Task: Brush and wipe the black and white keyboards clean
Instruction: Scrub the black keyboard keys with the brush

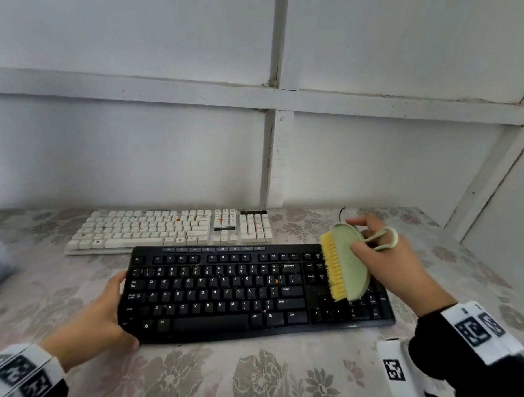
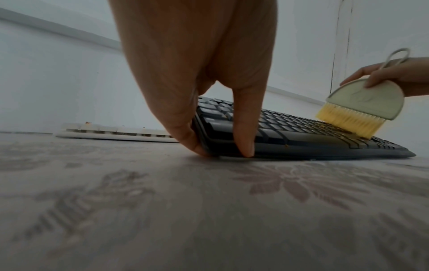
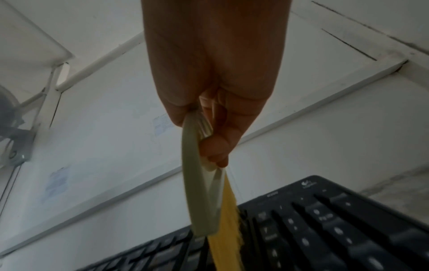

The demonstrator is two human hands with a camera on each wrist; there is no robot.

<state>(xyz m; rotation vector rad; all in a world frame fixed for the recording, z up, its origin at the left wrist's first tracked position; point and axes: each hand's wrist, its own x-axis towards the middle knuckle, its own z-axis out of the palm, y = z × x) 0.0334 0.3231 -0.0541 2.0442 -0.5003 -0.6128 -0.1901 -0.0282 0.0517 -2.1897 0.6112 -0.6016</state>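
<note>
A person sits at a table (image 1: 277, 376) covered with a flowered cloth, brushing the nearer of two keyboards. The black keyboard (image 1: 250, 291) lies flat in front of them; the white keyboard (image 1: 169, 228) lies just behind it, closer to the wall, with orange crumbs showing among its keys.

The left hand (image 1: 99, 314) grips the black keyboard's left end, thumb and fingers curled around the edge to steady it. The right hand (image 1: 384, 254) pinches the pale green back of a small brush (image 1: 346, 262), thumb on one face and fingers on the other. Its yellow bristles touch the keys at the right end, between the arrow keys and the number pad.

This looks like the brushing step on the black keyboard, with much left to do: a few orange specks sit among the letter keys, the white keyboard appears untouched, and no wiping cloth is clearly visible. The next move likely calls for sweeping the bristles across the key rows while the left hand holds the keyboard still.
</note>
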